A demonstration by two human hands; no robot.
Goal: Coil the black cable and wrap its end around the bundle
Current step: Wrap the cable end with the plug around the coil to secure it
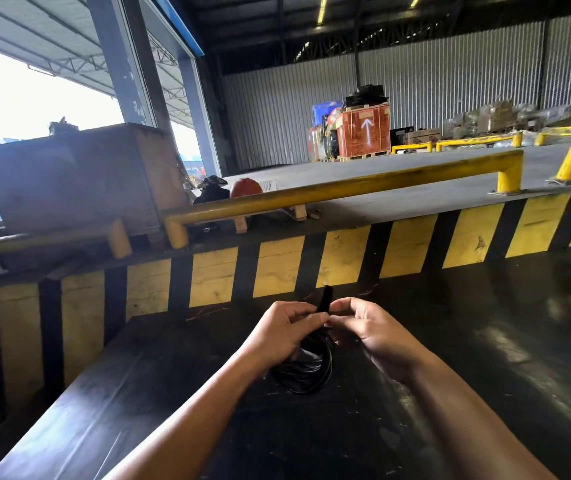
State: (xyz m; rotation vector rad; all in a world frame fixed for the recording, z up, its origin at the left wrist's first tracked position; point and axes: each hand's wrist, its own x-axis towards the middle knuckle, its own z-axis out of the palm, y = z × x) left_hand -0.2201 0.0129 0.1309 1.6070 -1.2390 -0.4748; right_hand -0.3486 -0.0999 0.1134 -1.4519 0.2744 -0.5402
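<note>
Black cable [306,367]: coiled into a small round bundle, held above the dark glossy worktop [484,358], between the two hands; loops hang below the fingers, one short end [325,299] stands upright above them

Left hand [282,332]: closed on the upper part of the bundle, thumb and fingers pinching at the base of the upright end; left of the coil

Right hand [372,329]: fingers curled narrow, tips meeting the same upright end from the right of the coil; whether they grip it firmly cannot be told

Worktop: bare dark surface right of the bundle and toward the onlooker; left edge runs diagonally, well apart from the coil

Yellow-and-black striped ledge [346,258]: beyond the bundle, near the far edge of the worktop

Yellow rail [346,188]: above the ledge, farther from the coil
</note>
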